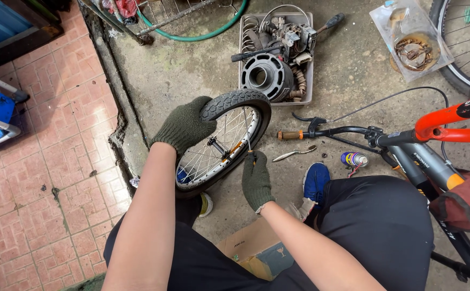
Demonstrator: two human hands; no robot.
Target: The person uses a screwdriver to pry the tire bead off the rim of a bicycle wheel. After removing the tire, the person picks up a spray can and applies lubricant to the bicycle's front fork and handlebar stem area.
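Note:
A small spoked bicycle wheel (229, 141) with a black knobbly tyre stands upright between my knees. My left hand (184, 125), in a dark green knit glove, grips the tyre at its top left. My right hand (256, 180), gloved the same way, holds a thin tool (249, 144) whose tip reaches in among the spokes near the rim. The hub and axle show at the wheel's middle.
A grey tray (309, 81) of engine and bike parts lies beyond the wheel. To the right stand a bicycle with an orange frame (450, 125) and black handlebar (321, 132), a small spray can (353, 159), pliers (294, 155) and a clear parts container (413, 37). A cardboard box (254, 250) sits by my legs.

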